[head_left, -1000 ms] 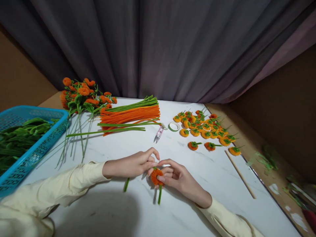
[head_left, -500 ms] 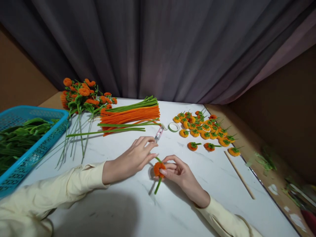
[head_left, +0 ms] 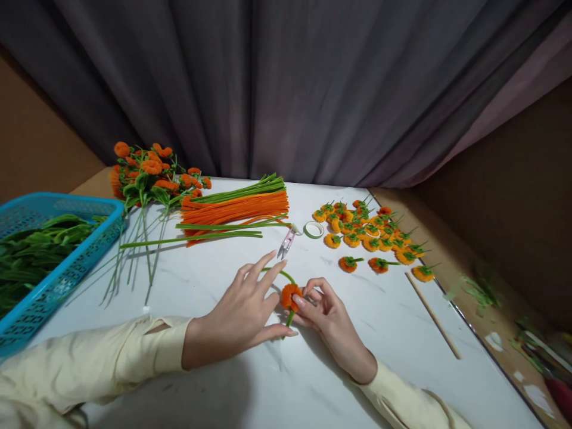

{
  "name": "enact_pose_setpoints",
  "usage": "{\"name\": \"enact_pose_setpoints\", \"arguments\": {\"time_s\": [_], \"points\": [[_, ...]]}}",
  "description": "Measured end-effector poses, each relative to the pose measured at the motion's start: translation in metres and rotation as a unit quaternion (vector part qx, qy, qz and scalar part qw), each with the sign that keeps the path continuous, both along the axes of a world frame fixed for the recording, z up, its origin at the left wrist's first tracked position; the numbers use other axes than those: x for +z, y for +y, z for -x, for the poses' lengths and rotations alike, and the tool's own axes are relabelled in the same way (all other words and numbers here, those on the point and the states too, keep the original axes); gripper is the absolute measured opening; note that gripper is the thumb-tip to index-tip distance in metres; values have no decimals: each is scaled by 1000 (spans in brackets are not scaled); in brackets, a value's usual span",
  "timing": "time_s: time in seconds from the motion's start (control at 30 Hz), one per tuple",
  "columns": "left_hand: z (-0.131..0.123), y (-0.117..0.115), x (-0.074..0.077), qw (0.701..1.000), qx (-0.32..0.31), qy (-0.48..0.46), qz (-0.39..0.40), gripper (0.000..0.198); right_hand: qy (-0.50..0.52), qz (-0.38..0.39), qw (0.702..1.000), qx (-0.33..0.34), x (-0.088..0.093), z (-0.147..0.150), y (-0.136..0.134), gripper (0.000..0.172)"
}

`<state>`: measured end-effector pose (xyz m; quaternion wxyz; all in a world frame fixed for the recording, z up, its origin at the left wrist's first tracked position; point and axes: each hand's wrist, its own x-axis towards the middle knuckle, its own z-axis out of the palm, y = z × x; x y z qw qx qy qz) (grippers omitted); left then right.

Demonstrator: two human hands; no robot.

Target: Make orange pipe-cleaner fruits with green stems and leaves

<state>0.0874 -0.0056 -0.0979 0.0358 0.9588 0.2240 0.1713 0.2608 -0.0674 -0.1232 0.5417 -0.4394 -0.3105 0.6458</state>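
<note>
Between thumb and fingers, my right hand (head_left: 326,316) pinches an orange pipe-cleaner flower (head_left: 291,296) just above the white table. A green pipe cleaner (head_left: 286,275) runs through or behind the bloom, one end curving up to the left and the other pointing down. My left hand (head_left: 250,307) is beside it on the left with fingers spread; its thumb reaches to the lower green end, and its fingers lie near the upper end. Whether the thumb touches the stem I cannot tell. Small scissors (head_left: 286,243) with pink handles lie just beyond my left fingertips.
Orange and green pipe cleaners (head_left: 236,208) lie at the back, beside finished long-stemmed flowers (head_left: 152,167). A blue basket (head_left: 102,238) of green leaves stands left. Right are a roll of green tape (head_left: 313,230), several small flower heads (head_left: 375,244) and a wooden stick (head_left: 433,316).
My left hand has opened wider and its thumb has dropped toward the lower stem end. The upper green end now bends over to the left. My right hand keeps its hold on the flower.
</note>
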Motion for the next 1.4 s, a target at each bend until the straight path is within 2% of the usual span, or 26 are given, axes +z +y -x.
{"name": "enact_pose_setpoints", "arguments": {"time_s": [0.23,0.3,0.37,0.43,0.6,0.7,0.8,0.87,0.9,0.97,1.07,1.17,1.4], "points": [[3,6,-5,990,-47,44,125,17,-36,-51,996,70,-2,1,-3,29],[6,13,-4,986,-77,58,139,19,-98,-84,990,64,-5,-4,-1,31],[9,20,0,982,-112,71,138,23,-195,-141,969,54,-7,-11,1,35],[13,26,3,980,-141,72,120,28,-311,-214,924,65,-9,-17,3,37],[18,28,0,979,-175,104,28,30,-518,-349,772,119,-14,-29,11,22],[18,25,-7,980,-166,110,11,22,-588,-427,675,126,-16,-33,15,15],[19,25,-14,979,-165,123,9,16,-623,-501,584,143,-15,-34,19,18],[21,26,-18,976,-176,127,1,20,-636,-529,538,161,-15,-33,20,25],[22,28,-21,975,-185,126,-2,19,-642,-534,523,171,-14,-33,21,27],[25,31,-25,971,-206,118,-4,19,-642,-527,523,191,-14,-31,21,27],[30,36,-32,971,-218,96,-4,21,-615,-512,562,207,-15,-30,21,29],[33,40,-34,971,-224,82,2,21,-598,-509,579,217,-17,-31,21,31],[38,49,-22,967,-227,108,52,21,-594,-505,588,215,-19,-34,21,29]]}}
